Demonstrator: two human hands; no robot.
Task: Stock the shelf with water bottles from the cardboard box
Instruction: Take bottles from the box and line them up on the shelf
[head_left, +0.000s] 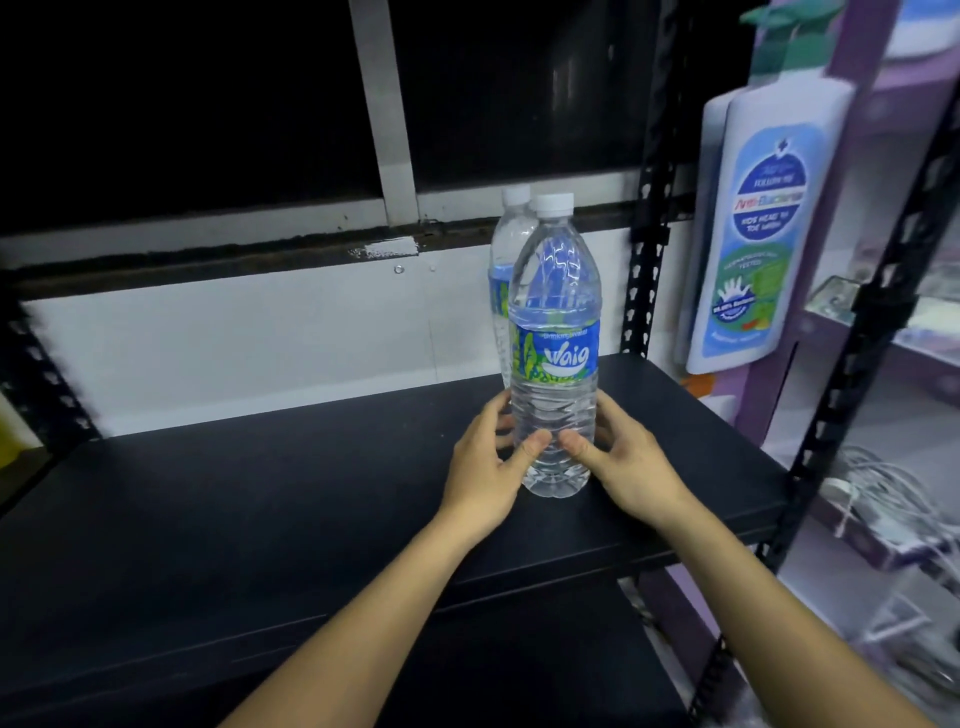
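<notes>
A clear water bottle (554, 332) with a white cap and a blue-green label stands upright on the black shelf (260, 509), right of its middle. My left hand (488, 467) and my right hand (628, 462) grip its lower body from both sides, thumbs pressed on the front. A second water bottle (506, 270) of the same kind stands just behind it, partly hidden. No cardboard box is in view.
Black perforated uprights (644, 249) frame the shelf's right side. Beyond them, large white pump bottles (763, 223) stand on a purple rack, with white cables (883, 499) lower right. A white wall and dark window lie behind the shelf.
</notes>
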